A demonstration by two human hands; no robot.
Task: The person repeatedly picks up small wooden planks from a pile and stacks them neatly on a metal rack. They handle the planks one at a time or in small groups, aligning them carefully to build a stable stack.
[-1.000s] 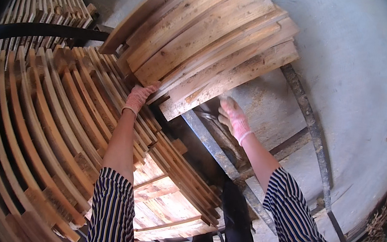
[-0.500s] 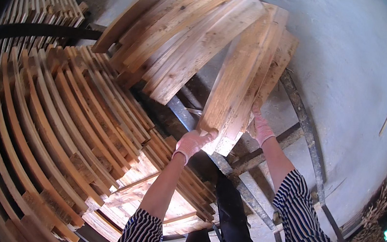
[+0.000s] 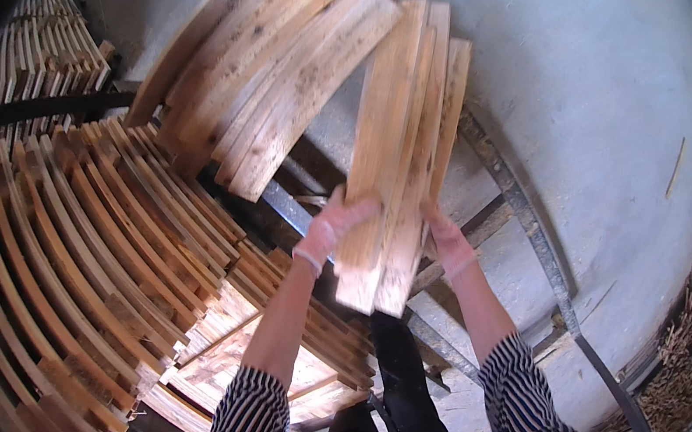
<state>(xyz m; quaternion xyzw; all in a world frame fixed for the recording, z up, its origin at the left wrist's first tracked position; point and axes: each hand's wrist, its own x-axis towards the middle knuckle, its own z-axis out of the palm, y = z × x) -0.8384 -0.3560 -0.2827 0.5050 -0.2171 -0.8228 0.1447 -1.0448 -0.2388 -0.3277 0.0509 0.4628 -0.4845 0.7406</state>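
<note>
Both my hands wear pale pink gloves. Between them is a bundle of several wooden boards, its near ends uneven and its far ends pointing away from me. My left hand grips the bundle's left side, thumb across the top face. On the opposite side my right hand is closed against the edge; its fingertips are partly hidden by the wood. Left of the bundle, more loose boards lie fanned out across a metal frame.
Rows of stacked boards fill the left side, with another stack farther back. A metal rail runs along the right over the grey floor. Scraps of wood are heaped at the far right.
The bundle has come nearer to me and turned straighter, its near ends now lower in view. Both hands moved with it, and a wider gap separates it from the fanned boards.
</note>
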